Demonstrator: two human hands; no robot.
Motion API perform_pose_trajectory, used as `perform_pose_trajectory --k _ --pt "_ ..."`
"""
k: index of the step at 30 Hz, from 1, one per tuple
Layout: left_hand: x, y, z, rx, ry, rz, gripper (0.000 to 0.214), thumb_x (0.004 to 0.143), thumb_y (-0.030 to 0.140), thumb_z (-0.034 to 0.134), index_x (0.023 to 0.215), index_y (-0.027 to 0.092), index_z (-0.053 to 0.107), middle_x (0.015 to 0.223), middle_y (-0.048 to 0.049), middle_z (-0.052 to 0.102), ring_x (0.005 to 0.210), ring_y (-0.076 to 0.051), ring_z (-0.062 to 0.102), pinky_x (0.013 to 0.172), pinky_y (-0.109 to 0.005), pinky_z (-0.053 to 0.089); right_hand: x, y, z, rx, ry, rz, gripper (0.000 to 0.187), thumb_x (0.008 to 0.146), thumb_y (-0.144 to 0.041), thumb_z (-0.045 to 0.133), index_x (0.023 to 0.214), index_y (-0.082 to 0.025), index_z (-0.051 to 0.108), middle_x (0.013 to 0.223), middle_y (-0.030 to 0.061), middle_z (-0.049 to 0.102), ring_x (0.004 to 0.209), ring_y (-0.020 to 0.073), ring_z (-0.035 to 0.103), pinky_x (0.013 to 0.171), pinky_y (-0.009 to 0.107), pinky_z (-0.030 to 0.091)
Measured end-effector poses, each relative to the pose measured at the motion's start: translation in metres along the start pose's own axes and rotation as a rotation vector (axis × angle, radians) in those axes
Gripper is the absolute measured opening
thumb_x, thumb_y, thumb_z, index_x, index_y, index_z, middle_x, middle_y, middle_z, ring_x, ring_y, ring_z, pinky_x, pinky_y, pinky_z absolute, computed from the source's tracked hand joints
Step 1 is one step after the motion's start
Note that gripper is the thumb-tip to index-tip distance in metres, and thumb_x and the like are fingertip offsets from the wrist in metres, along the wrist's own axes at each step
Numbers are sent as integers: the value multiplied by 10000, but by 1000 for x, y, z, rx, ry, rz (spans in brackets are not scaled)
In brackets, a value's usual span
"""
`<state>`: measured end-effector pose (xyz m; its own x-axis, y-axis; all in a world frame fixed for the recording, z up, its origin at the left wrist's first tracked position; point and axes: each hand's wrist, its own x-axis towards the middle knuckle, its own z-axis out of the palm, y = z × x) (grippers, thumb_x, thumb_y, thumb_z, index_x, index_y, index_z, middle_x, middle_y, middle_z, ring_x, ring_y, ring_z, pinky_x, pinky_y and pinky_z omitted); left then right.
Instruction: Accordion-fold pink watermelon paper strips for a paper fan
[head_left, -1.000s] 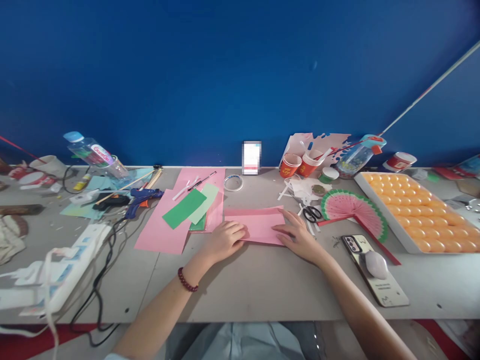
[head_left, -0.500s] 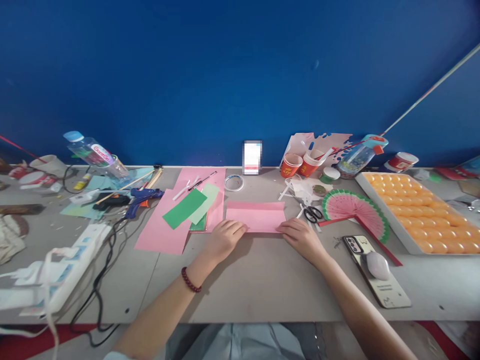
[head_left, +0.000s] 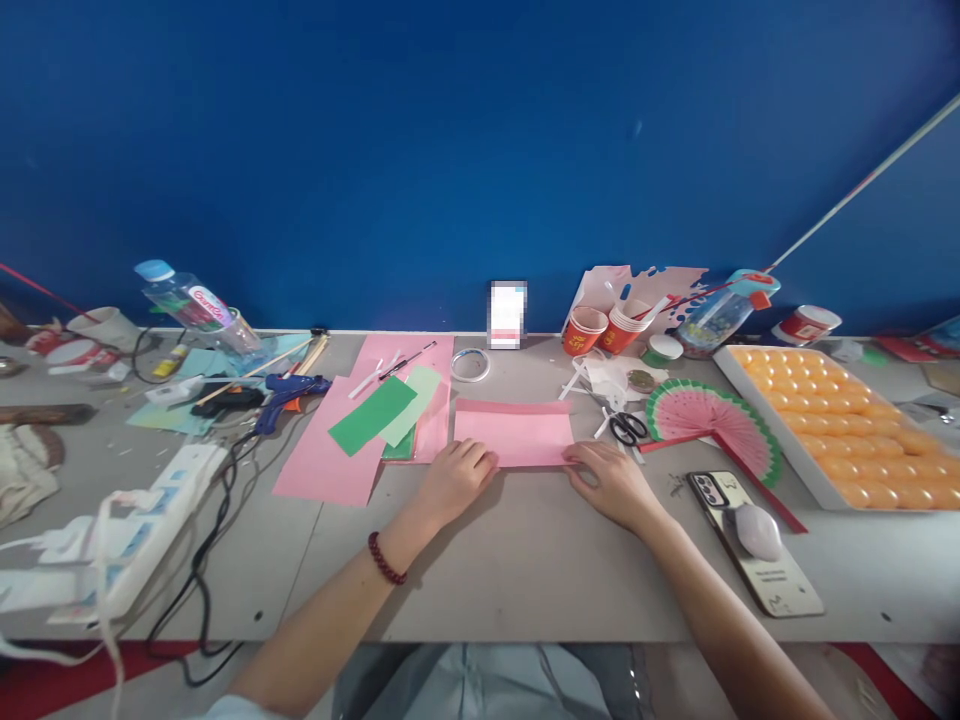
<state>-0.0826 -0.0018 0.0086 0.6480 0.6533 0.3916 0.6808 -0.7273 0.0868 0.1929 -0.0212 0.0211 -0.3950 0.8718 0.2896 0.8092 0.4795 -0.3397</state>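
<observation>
A folded pink paper [head_left: 514,437] lies flat on the grey table [head_left: 525,560] in front of me. My left hand [head_left: 452,480], fingers curled, pinches the paper's near left corner. My right hand [head_left: 611,482] presses and pinches the near right corner. A bead bracelet [head_left: 385,560] sits on my left wrist. Both hands rest at the paper's near edge.
Pink and green paper sheets [head_left: 375,415] lie to the left, beside a blue glue gun [head_left: 289,392] and a power strip [head_left: 112,530]. Right of the paper are scissors [head_left: 624,427], a watermelon paper fan [head_left: 712,420], a phone [head_left: 757,540] and a tray of orange balls [head_left: 840,420]. Paper cups [head_left: 600,330] stand at the back.
The pink paper's near edge has been folded up away from me, so the sheet is narrower. Both hands moved from on top of it to its near corners.
</observation>
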Motion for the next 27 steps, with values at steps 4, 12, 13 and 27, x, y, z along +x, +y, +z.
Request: perform_pose_trajectory --k 4,12,13,27 --pt "2 3 -3 -29 -8 66 162 940 159 417 971 186 573 889 -49 610 866 -196 577 742 -341 445 -4 4 -5 58 -88 3 193 823 -188 534 956 -247 660 1083 47 689 985 233 649 796 359 529" --pt "1 15 -8 -31 -92 166 237 923 63 373 1029 161 561 923 -70 608 856 -189 572 714 -334 444 -7 5 -2 75 -104 22 226 906 -242 461 938 -279 682 1067 56 656 879 211 664 688 334 555" --pt "1 15 -8 -25 -94 160 222 931 83 374 1023 159 562 914 -71 609 853 -191 571 705 -335 440 -7 6 -1 86 -94 37 226 912 -260 459 920 -275 684 1054 60 657 883 215 661 700 343 555" --pt "46 50 11 -192 -206 20 113 879 227 570 961 168 622 885 -56 622 869 -213 565 710 -334 456 -6 19 8 298 22 144 185 855 -339 556 778 -233 686 960 75 707 917 250 664 801 387 530"
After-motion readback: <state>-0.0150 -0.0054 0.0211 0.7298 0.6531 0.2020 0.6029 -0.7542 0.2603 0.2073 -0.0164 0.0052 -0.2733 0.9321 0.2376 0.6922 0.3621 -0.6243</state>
